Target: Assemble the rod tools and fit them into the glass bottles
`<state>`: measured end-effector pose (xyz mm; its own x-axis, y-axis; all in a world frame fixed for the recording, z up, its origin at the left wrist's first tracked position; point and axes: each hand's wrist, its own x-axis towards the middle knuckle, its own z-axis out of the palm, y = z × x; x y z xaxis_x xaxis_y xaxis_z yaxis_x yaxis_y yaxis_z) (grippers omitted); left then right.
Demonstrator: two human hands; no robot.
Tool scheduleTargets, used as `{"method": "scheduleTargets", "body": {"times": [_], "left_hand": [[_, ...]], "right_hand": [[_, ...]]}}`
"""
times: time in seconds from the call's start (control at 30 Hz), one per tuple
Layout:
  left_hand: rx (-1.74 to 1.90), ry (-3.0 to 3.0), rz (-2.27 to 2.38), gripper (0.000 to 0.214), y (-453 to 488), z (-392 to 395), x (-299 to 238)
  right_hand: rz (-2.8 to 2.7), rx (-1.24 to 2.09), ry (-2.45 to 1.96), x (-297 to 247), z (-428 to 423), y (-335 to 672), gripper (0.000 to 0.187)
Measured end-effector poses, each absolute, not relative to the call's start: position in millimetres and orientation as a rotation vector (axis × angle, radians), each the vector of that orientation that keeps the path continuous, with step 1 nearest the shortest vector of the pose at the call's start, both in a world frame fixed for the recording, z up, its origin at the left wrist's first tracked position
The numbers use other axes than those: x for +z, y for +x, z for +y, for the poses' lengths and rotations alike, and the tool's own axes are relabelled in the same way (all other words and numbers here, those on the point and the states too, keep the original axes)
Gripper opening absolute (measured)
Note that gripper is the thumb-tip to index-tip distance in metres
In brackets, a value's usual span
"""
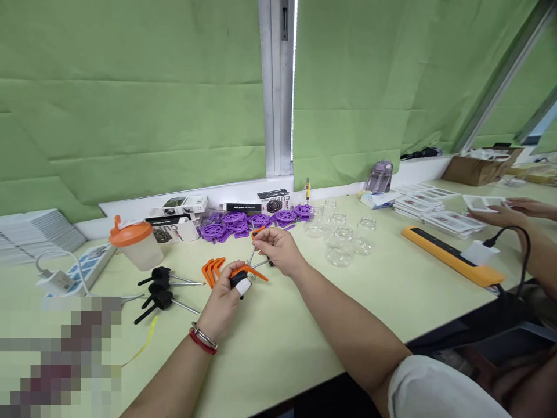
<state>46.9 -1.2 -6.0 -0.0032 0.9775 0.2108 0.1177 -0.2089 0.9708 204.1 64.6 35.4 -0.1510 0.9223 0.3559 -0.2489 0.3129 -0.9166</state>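
Gripping the bent orange piece [259, 273], my faraway left hand [220, 307] mustn't wobble; my right hand [281, 251] pinches the metal rod [252, 255].

A silver bangle [205, 338] and red band [201, 343] on the left wrist [212, 323], a white left-thumb wrap [242, 287] and a pale right sleeve [435, 388] are being worn.
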Motion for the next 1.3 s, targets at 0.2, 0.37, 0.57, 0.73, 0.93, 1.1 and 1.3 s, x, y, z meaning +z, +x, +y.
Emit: {"method": "scheduleTargets", "body": {"times": [0.2, 0.37, 0.57, 0.73, 0.93, 1.1, 1.3], "left_hand": [[1.158, 1.431, 1.076, 0.041, 52, -4, -6], [1.124, 1.396, 1.031, 0.042, 54, -6, -8], [1.125, 1.419, 0.978, 0.042, 56, -6, -7], [1.116, 1.415, 0.969, 0.039, 56, -6, -7], [1.107, 1.413, 0.964, 0.039, 56, -6, -8], [1.116, 1.384, 0.957, 0.042, 57, -7, -7], [1.127, 1.391, 0.946, 0.043, 57, -7, -6]], "right_hand": [[-1.331, 1.242, -0.671, 32, 61, 197, 0.017], [-1.359, 1.244, -0.698, 31, 60, 191, 0.016], [-1.402, 1.285, -0.706, 34, 56, 188, 0.011], [-1.408, 1.335, -0.721, 35, 53, 186, 0.010], [-1.395, 1.350, -0.744, 33, 55, 185, 0.010], [-1.423, 1.320, -0.754, 28, 55, 183, 0.008], [-1.500, 1.301, -0.771, 25, 55, 182, 0.006]]}}
